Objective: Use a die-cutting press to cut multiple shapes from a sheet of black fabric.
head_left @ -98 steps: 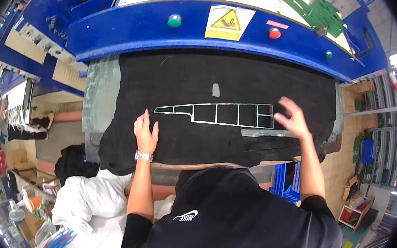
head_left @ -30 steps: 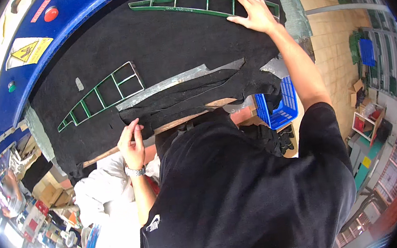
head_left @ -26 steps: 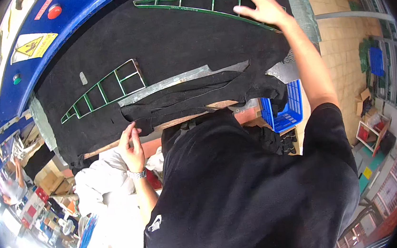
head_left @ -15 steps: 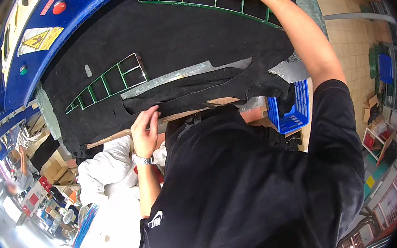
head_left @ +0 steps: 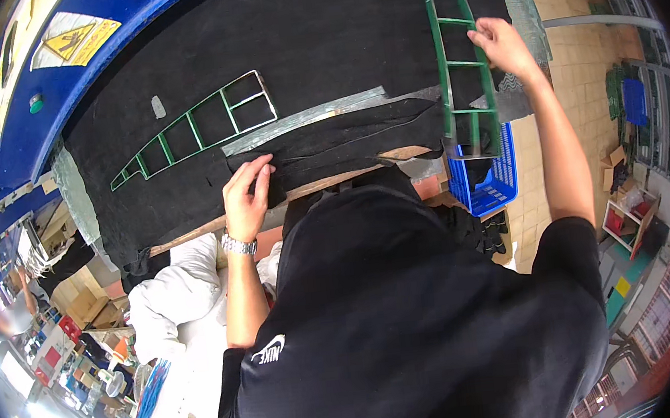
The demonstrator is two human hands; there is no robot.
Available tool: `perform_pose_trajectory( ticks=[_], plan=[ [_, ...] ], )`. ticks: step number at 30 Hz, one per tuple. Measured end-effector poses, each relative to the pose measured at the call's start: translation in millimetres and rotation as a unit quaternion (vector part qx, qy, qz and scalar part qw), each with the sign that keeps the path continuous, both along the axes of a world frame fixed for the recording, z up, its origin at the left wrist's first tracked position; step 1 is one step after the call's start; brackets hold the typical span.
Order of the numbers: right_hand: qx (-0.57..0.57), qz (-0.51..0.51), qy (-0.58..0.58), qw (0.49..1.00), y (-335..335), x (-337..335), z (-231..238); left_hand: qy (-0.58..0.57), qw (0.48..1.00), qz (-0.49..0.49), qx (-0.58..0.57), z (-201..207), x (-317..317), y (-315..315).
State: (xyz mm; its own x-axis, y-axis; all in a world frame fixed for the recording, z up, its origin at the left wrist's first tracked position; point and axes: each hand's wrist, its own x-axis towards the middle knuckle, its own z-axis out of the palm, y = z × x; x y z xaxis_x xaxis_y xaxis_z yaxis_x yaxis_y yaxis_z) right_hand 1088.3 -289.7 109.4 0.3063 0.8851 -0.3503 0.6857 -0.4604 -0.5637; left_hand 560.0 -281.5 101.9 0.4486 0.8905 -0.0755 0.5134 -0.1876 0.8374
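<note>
My right hand (head_left: 503,48) grips the right-hand bar of a long green cutting die (head_left: 466,64), an open metal frame with crossbars. The die points lengthwise toward me, its near end blurred and over the table's near right edge. My left hand (head_left: 245,199) is at the near edge of the black sheet material (head_left: 319,41), thumb and curled fingers closed on a loose edge of it. A second green cutting die (head_left: 192,128), tapered toward the left, lies flat on the sheet, beyond my left hand.
A blue machine (head_left: 81,80) with a yellow warning label curves along the far left. Below the right table edge stands a blue plastic basket (head_left: 502,185) with dark material inside. A grey strip (head_left: 306,120) shows beside cut black pieces. White cloth (head_left: 174,297) hangs near my left arm.
The right-hand die has swung from lying crosswise at the far side to lengthwise, nearer me on the right, carried by my right hand. My left hand has shifted slightly away from me.
</note>
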Motion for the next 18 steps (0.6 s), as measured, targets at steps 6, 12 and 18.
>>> perform_pose_trajectory(
  ticks=[6,12,18],
  plan=[
    [0.093,-0.311,0.249,0.913,-13.1,-93.8,-34.4,-0.019,1.0,-0.004,0.013,-11.3,-5.8,21.2],
    [0.145,-0.449,0.379,0.796,-2.6,-151.8,-55.6,-0.037,0.999,-0.016,0.03,-16.2,-6.7,36.4],
    [0.173,-0.471,0.412,0.761,5.8,-171.4,-62.4,-0.04,0.999,0.0,0.026,-22.1,-1.9,40.5]
  ],
)
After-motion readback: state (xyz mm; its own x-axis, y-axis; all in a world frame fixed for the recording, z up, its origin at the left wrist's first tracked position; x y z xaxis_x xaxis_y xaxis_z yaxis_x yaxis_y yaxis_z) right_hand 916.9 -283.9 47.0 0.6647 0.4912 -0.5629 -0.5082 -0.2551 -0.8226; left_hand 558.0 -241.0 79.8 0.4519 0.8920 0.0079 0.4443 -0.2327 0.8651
